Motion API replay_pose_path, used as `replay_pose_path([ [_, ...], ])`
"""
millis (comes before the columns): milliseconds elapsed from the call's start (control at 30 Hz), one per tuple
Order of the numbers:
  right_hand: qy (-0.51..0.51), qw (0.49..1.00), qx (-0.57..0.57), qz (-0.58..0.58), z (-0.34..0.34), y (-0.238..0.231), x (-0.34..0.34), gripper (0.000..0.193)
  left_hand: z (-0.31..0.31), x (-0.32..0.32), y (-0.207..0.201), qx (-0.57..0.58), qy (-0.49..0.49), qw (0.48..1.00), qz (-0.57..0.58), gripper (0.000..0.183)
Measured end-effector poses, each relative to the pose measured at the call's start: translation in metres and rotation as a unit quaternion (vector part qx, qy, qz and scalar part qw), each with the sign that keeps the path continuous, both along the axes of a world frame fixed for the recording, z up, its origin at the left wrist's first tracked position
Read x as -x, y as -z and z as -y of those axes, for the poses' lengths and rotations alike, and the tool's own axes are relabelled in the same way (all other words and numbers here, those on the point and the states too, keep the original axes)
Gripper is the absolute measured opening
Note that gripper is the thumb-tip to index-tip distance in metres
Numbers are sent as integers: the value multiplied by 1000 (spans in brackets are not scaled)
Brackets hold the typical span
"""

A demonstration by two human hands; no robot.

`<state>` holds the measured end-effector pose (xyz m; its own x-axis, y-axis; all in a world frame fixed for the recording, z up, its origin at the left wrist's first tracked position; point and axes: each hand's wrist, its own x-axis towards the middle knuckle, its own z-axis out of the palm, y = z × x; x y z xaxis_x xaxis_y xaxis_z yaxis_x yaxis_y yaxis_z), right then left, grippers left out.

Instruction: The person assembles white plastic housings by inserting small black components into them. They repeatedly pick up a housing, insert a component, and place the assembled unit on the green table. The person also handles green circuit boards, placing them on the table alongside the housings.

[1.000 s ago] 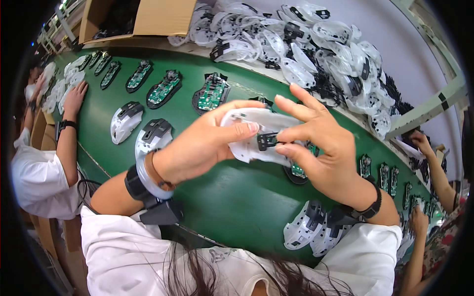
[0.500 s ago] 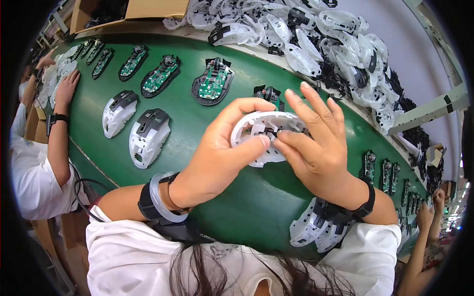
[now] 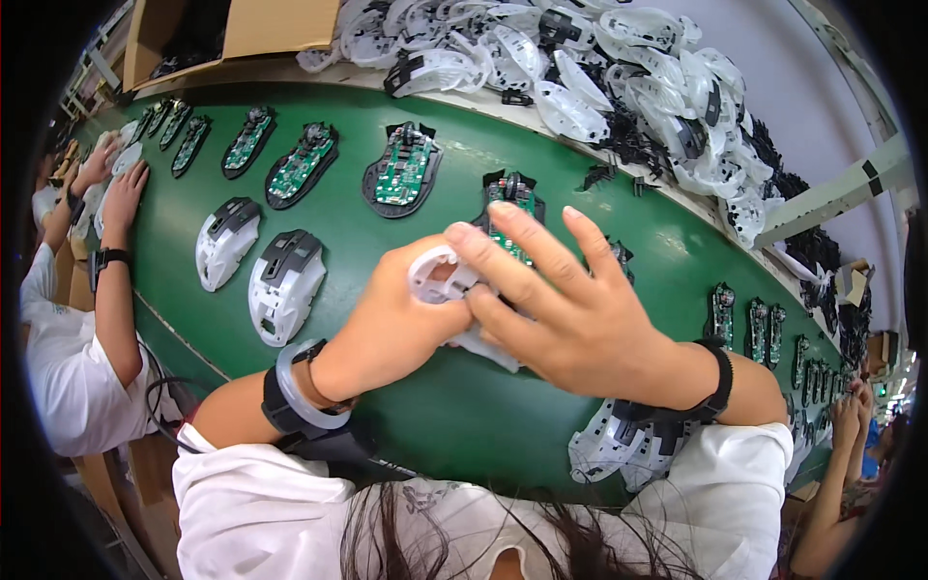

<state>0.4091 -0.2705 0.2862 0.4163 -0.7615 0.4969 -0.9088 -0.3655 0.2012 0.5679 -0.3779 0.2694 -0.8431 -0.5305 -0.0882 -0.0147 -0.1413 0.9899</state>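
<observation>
The white shell [image 3: 454, 288] sits above the bench [image 3: 483, 435], its long axis apparently slanting down rightward. The left hand [image 3: 387, 319] clamps its left side; the right hand [image 3: 580, 324] overlaps its right, outer fingers spread, any pinch hidden.

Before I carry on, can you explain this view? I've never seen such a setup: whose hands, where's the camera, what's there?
There is no machine: these are a person's two bare hands. The fisheye camera sits on that person's head, looking down, so straight edges look bent. The left hand holds a white mouse shell; the right hand covers part of it, hiding what its fingertips do. On the green table lie green circuit boards in black bases, and white shells with dark panels. Beyond the table's far edge is a heap of shells. A co-worker's arm shows at the left.
</observation>
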Motion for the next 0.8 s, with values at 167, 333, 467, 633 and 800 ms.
replay_pose_path([
  [167, -17, 1000, -4, -10, -16, -6, -5, 23, -6, -9, -14, 122, 1, 993, -6, 34],
  [333, 52, 997, 16, 57, -20, -29, 64, 31, -10, -32, -5, 462, -7, 887, -18, 51],
  [467, 184, 977, -107, 16, -5, 25, 169, 33, -46, -26, 11, 479, 275, 834, 1, 75],
  [633, 240, 956, -168, -1, 3, 53, 197, 35, -27, -50, -28, 454, 218, 861, 69, 86],
  [800, 198, 953, -142, 181, -19, 21, 152, 27, 16, -110, -11, 626, -133, 697, 322, 67],
])
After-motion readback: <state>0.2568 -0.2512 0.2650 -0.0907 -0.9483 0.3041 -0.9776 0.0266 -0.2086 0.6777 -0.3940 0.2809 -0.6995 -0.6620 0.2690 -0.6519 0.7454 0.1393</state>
